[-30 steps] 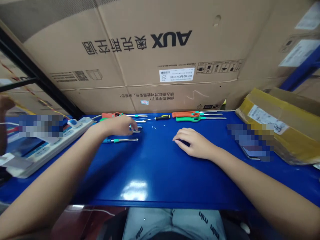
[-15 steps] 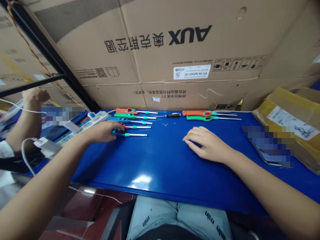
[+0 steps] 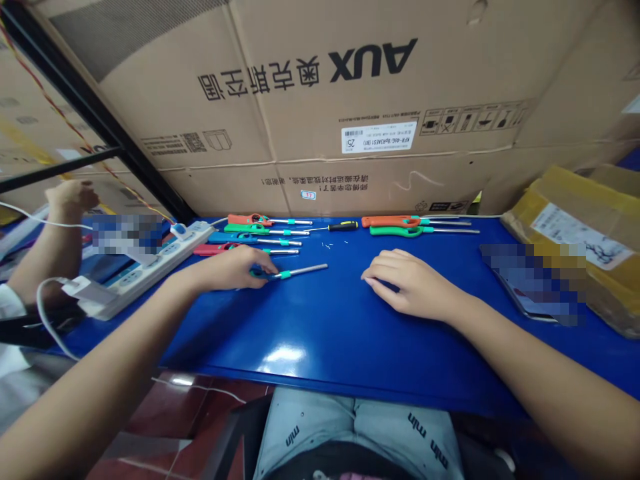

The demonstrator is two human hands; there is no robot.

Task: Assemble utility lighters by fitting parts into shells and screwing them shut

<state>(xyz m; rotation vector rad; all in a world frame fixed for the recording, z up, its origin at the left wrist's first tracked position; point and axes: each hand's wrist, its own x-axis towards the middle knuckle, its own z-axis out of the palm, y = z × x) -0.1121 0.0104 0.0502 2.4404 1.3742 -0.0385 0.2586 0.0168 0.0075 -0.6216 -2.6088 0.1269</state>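
My left hand (image 3: 237, 268) is closed round the handle of a blue long-nosed lighter (image 3: 307, 269); its metal tube points right and most of its handle is hidden under my fingers. Just behind lie a red lighter (image 3: 203, 249), a blue lighter (image 3: 235, 238), a green lighter (image 3: 245, 229) and an orange-red lighter (image 3: 247, 219), their tubes to the right. My right hand (image 3: 407, 283) rests on the blue table (image 3: 320, 333), empty, fingers loosely bent and thumb apart. Behind it lie an orange lighter (image 3: 387, 221) and a green lighter (image 3: 393, 231).
A screwdriver (image 3: 343, 226) lies at the back near tiny white bits (image 3: 327, 245). At left stands a power strip (image 3: 167, 257) with plugs; beyond it is another person's arm (image 3: 47, 247). At right are a phone (image 3: 530, 283) and a taped package (image 3: 575, 233). Cardboard (image 3: 300, 133) walls the back.
My left hand has moved right with the blue lighter, drawing it away from the row and tilting its tube slightly upward. My right hand stays on the table. The view has shifted a little.
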